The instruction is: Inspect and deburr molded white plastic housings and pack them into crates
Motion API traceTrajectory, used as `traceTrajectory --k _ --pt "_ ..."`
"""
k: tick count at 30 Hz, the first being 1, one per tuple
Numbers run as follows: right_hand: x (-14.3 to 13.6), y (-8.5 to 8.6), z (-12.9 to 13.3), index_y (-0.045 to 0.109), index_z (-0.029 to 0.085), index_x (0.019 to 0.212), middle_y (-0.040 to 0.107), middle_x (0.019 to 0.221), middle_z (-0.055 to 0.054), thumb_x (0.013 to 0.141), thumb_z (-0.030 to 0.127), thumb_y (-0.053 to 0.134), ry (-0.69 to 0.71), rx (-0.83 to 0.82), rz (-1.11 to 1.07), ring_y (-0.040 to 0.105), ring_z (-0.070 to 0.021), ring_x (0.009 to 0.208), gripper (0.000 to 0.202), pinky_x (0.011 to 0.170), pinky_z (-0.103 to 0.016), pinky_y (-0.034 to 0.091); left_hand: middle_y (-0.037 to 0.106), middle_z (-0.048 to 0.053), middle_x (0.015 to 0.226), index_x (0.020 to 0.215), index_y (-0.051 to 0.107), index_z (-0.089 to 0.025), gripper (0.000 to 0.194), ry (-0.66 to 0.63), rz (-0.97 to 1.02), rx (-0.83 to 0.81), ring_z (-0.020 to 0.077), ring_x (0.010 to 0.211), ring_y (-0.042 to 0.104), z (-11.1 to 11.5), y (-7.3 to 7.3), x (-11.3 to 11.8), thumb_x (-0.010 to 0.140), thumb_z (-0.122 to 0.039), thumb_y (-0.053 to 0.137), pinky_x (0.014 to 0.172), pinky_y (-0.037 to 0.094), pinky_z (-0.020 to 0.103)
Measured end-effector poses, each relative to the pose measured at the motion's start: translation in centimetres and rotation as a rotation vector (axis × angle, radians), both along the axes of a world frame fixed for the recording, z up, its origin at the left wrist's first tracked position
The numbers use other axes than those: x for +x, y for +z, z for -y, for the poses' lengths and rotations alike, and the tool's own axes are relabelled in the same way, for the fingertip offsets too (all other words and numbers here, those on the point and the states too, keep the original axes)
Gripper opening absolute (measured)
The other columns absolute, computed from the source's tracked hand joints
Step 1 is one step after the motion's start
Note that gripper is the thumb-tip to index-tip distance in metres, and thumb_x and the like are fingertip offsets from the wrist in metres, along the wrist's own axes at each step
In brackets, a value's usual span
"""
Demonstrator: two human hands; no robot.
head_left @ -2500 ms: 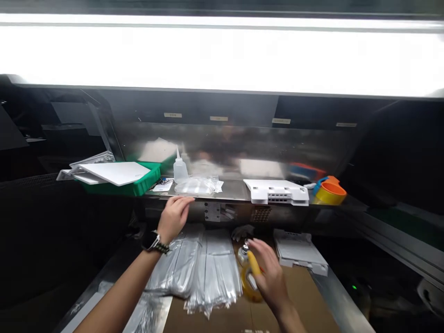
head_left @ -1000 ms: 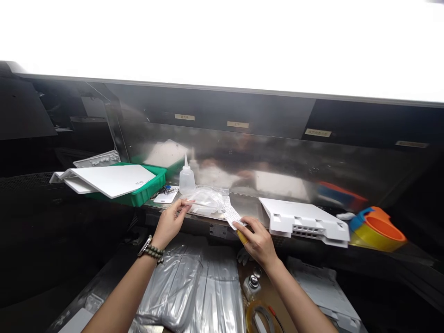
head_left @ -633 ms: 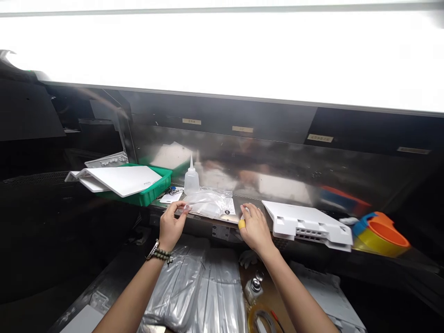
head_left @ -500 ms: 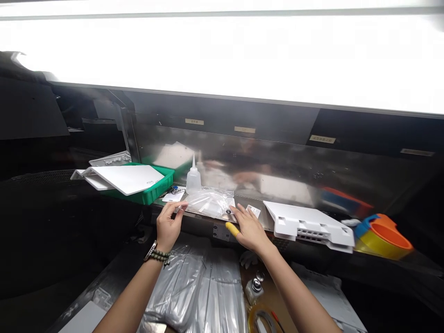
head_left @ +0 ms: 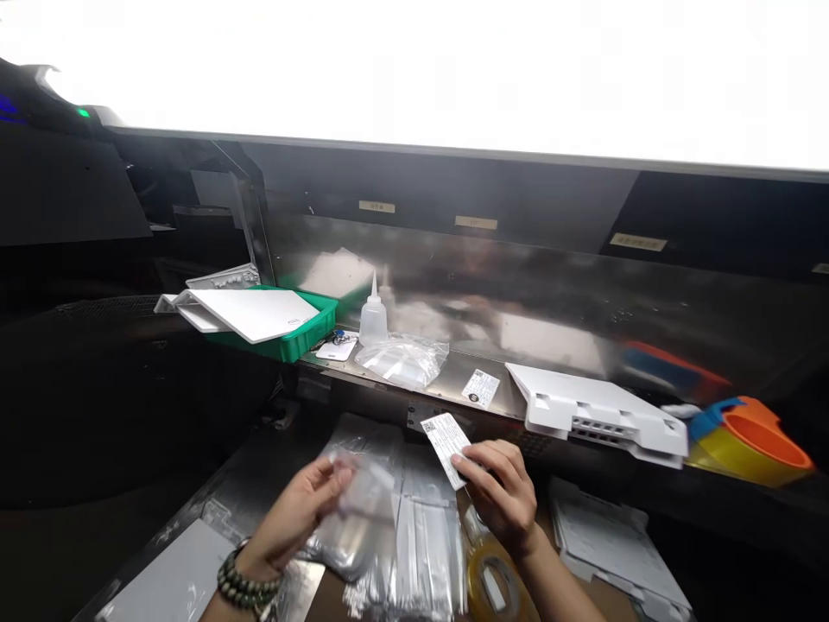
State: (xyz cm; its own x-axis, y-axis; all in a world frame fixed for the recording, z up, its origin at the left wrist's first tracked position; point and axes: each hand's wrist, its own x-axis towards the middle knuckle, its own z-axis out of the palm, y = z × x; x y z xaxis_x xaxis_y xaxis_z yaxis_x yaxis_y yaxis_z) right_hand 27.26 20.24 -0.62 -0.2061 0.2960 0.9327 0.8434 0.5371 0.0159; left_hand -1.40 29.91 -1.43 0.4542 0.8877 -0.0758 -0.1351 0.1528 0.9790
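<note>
My right hand (head_left: 505,492) is closed on a white printed card (head_left: 444,439) with a small square code, held tilted below the shelf's front edge. On the left, my left hand (head_left: 311,501) pinches a small clear plastic bag (head_left: 372,497), smeared by motion. Beneath the bag lie long clear plastic sleeves (head_left: 424,544) in stacks on the bench. A second printed card (head_left: 481,389) rests on the metal shelf (head_left: 446,380). Left of that card are more small clear bags (head_left: 405,358), beside an upright squeeze bottle (head_left: 373,321) with a pointed tip.
A green tray (head_left: 301,341) with white plastic panels (head_left: 249,311) stands at the shelf's left end. To the right are a white slotted housing (head_left: 596,410) and an orange, yellow and blue holder (head_left: 744,441). A tape roll (head_left: 479,579) lies near my right wrist.
Both hands have come down and back from the shelf. My right hand has picked up a printed card, and my left hand has brought a clear bag over the sleeves.
</note>
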Motion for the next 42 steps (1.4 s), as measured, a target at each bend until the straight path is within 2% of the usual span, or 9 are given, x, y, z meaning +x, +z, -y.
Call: traceTrajectory --k 2,5,11,16,20,28,33,37,42 --pt "-1.6 -1.1 1.4 0.069 0.016 0.122 0.069 0.098 -0.010 0.091 0.002 0.061 0.009 -0.031 0.001 0.062 -0.0215 0.094 0.035 0.084 -0.041 0.050 0.074 0.009 0.104 0.090 0.077 -0.018 0.033 -0.236 0.099 -0.258 0.0091 0.065 0.058 3.2 -0.9 1.3 0.075 -0.046 0.085 0.060 0.050 0.020" --pt "-3.8 -3.0 3.3 0.069 0.018 0.120 0.069 0.093 -0.007 0.093 0.005 0.058 -0.001 -0.135 0.035 0.061 -0.0200 0.090 0.032 0.086 -0.040 0.049 0.071 0.005 0.088 0.081 0.076 -0.018 0.032 -0.263 0.192 -0.385 0.0076 0.064 0.054 7.0 -2.7 4.1 0.073 -0.047 0.086 0.063 0.049 0.019" --pt "-4.2 -2.3 7.1 0.066 0.025 0.116 0.065 0.111 -0.008 0.084 0.038 0.075 0.062 -0.919 -0.050 0.060 -0.0239 0.105 0.036 0.092 -0.037 0.054 0.063 0.003 0.077 0.094 0.077 -0.017 0.054 -0.342 -0.088 -0.168 0.0137 0.066 0.054 8.6 -5.9 5.5 0.081 -0.068 0.067 0.057 0.052 0.026" --pt "-2.6 1.1 8.0 0.061 0.030 0.138 0.052 0.152 -0.009 0.097 0.024 0.054 0.119 -1.108 -0.090 0.043 -0.0253 0.145 0.042 0.118 -0.048 0.037 0.070 0.007 0.093 0.093 0.079 -0.019 0.039 -0.518 -0.228 -0.026 0.0195 0.080 0.061 7.1 -4.6 4.3 0.083 -0.056 0.071 0.064 0.052 0.028" --pt "-1.1 2.9 7.5 0.051 0.036 0.148 0.044 0.160 0.000 0.084 0.006 0.057 0.278 -1.304 -0.044 0.030 -0.0243 0.153 0.071 0.120 -0.048 0.034 0.072 0.004 0.092 0.093 0.079 -0.022 0.031 -0.616 -0.344 0.160 0.0203 0.085 0.062 6.1 -3.0 4.2 0.091 -0.049 0.063 0.070 0.047 0.027" --pt "-0.7 1.5 5.3 0.071 0.028 0.128 0.071 0.132 -0.002 0.093 0.029 0.062 0.244 -1.494 -0.236 0.065 -0.0219 0.123 0.036 0.106 -0.033 0.048 0.076 0.003 0.090 0.081 0.077 -0.023 0.020 -0.732 -0.409 0.265 0.0222 0.090 0.067 5.6 -2.6 3.9 0.085 -0.041 0.072 0.081 0.047 0.029" --pt "-2.0 0.2 5.0 0.079 0.025 0.092 0.080 0.088 0.002 0.077 0.016 0.074 0.098 -1.427 -0.284 0.073 -0.0190 0.082 0.018 0.074 -0.025 0.053 0.076 0.007 0.105 0.079 0.072 -0.020 0.025 -0.721 -0.388 0.180 0.0226 0.088 0.069 5.9 -3.2 3.8 0.083 -0.044 0.074 0.073 0.052 0.030" --pt "-1.3 0.2 7.0 0.070 0.021 0.099 0.076 0.098 -0.006 0.092 0.027 0.058 -0.183 -1.127 -0.580 0.070 -0.0216 0.088 0.015 0.077 -0.032 0.053 0.062 0.014 0.140 0.077 0.059 -0.018 0.033 -0.571 -0.282 -0.055 0.0215 0.089 0.072 5.6 -4.0 2.9 0.081 -0.047 0.075 0.069 0.057 0.032" --pt "-4.1 -0.4 9.1 0.072 0.023 0.089 0.075 0.091 -0.005 0.085 0.036 0.073 0.004 -0.892 -0.897 0.070 -0.0208 0.085 0.014 0.077 -0.032 0.055 0.073 0.008 0.089 0.075 0.058 -0.018 0.038 -0.517 -0.243 -0.122 0.0219 0.083 0.070 5.5 -4.4 2.5 0.075 -0.048 0.081 0.063 0.058 0.031"
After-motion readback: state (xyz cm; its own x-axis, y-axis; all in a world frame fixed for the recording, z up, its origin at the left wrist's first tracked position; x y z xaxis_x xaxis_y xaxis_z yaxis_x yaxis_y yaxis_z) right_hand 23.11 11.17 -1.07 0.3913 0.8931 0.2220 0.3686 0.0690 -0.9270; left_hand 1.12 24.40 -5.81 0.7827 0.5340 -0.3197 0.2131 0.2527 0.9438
